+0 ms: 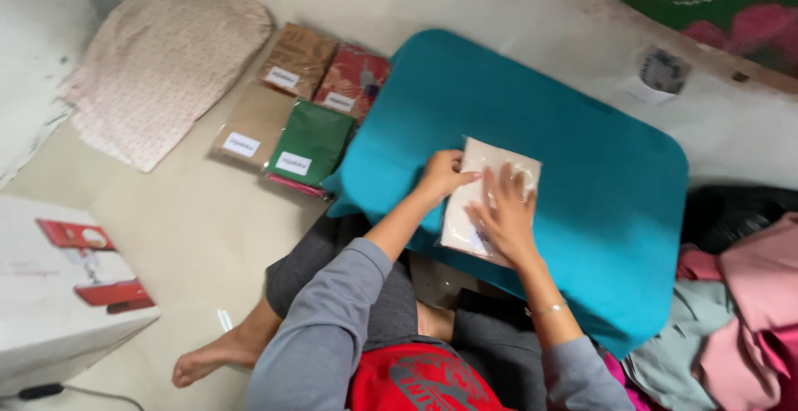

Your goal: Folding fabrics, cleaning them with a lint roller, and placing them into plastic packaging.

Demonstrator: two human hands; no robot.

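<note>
Cream cloth in clear bag (pixel 490 199) lies flat on teal table (pixel 582 211), near its front edge. Left hand (pixel 440 174) pinches the bag's left edge; right hand (pixel 505 216) pressed flat on top, fingers spread, prob. holding it steady & squeezing air out. Finished packs (pixel 295 120) stacked on floor (pixel 191 236) w/in reach, left.

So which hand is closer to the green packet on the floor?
Left. The left hand grips the cream packet's left edge, on the side facing the green packet; the right hand lies flat farther right.
</note>
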